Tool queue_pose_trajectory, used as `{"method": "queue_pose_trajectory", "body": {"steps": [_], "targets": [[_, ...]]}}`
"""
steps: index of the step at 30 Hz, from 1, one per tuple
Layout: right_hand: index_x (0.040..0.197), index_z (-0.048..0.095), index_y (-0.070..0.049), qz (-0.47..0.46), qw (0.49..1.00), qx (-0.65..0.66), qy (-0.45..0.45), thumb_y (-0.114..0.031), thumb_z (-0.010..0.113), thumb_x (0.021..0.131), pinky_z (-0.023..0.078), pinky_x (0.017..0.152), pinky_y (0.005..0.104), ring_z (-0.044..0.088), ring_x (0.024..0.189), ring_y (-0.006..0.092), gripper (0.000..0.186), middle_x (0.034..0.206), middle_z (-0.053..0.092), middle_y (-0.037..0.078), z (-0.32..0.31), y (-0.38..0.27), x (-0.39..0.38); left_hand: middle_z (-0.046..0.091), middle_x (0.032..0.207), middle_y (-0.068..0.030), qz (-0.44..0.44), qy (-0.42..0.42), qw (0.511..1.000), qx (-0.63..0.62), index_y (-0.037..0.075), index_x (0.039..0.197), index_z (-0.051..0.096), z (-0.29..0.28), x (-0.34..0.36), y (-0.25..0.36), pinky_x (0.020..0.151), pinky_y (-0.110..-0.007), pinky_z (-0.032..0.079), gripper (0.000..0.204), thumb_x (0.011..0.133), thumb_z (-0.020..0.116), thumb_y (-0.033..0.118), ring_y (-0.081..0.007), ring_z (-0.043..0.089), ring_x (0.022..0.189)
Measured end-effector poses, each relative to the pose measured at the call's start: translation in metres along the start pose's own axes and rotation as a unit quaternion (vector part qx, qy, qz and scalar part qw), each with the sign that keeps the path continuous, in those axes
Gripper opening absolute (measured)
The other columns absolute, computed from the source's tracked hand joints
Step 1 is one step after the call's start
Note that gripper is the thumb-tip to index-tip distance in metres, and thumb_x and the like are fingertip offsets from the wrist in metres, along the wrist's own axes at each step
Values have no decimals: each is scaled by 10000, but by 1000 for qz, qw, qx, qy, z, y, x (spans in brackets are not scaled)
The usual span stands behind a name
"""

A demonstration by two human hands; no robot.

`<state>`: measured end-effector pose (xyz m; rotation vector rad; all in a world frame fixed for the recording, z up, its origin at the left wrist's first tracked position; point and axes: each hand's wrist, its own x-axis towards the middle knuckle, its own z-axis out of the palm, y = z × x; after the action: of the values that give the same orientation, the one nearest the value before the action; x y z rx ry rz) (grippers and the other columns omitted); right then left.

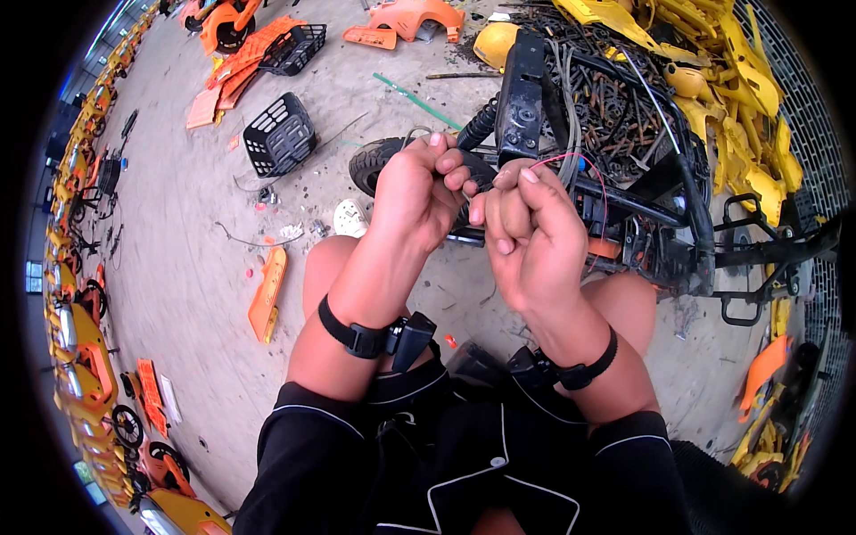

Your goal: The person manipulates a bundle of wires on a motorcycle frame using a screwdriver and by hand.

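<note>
Okay, so going left to right on my feed. Far left there's a curved row of yellow and orange scooters [85, 374]; if their bodywork carries any lettering, it's too small for me to read from here. Next in, an orange panel [267, 294] lies on the concrete floor [209, 312], with a black basket [280, 135] tipped over further up. Just past that I've got a white shoe [350, 218] poking out beside the forearm, and a black tyre [367, 167] partly behind the left hand [412, 192].

That left hand is curled, thumb up against the forefinger. Whether anything's pinched in there, I honestly can't tell. A black strap [343, 334] with a small box sits round the forearm.

Just beside it is the right hand [539, 227], fingers folded in and thumb pressed down on the pink wire [571, 155]. The wire leaves at the thumb tip, arcs over to the right of the knuckles and drops down toward the black frame [522, 107]. Grey cables [571, 116] hang off that frame above the fingers.

Behind all this I see a heap of dark metal parts [615, 107], then yellow panels [753, 107] piled along the right, and another orange piece [764, 370] lower down.
</note>
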<state>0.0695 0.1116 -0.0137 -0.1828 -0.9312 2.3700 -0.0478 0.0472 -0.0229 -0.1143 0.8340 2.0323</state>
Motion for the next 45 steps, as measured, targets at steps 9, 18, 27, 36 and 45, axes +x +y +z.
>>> {"method": "queue_pose_trajectory", "body": {"steps": [9, 18, 27, 36, 45], "targets": [[888, 504, 8, 59, 997, 45, 20, -147, 388, 965, 383, 685, 312, 322, 474, 119, 209, 507, 281, -19, -3, -1, -5, 385, 648, 39, -21, 20, 999, 15, 66, 922, 458, 0, 9, 1, 524, -266, 362, 120, 1004, 393, 125, -87, 337, 512], [881, 501, 12, 82, 996, 29, 21, -151, 394, 968, 385, 688, 314, 314, 477, 115, 214, 507, 269, -29, -2, -9, -24, 343, 620, 46, -14, 41, 999, 11, 102, 852, 418, -11, 23, 12, 497, -257, 327, 167, 956, 293, 62, -78, 287, 482], [902, 518, -5, 92, 996, -1, -18, -154, 349, 988, 376, 673, 323, 307, 458, 107, 242, 491, 261, -30, -2, -30, -55, 326, 604, 49, 69, 101, 992, -21, 63, 866, 435, -36, 46, 55, 451, -237, 276, 198, 914, 253, -1, -70, 269, 454], [867, 511, -47, 126, 988, -54, -75, -194, 398, 986, 376, 663, 327, 296, 445, 111, 220, 477, 266, -49, 7, -71, -113, 332, 575, 42, 160, 139, 976, -52, 101, 744, 407, -125, 53, 141, 449, -247, 282, 234, 885, 235, 28, -88, 253, 436], [954, 529, -75, 51, 998, -14, -37, -225, 314, 1037, 410, 634, 319, 343, 426, 115, 275, 447, 287, -43, -8, -82, -102, 479, 750, -14, 163, -12, 985, 59, 14, 983, 494, -107, 15, 103, 653, -321, 468, 151, 1022, 407, 131, -130, 457, 634]]}}
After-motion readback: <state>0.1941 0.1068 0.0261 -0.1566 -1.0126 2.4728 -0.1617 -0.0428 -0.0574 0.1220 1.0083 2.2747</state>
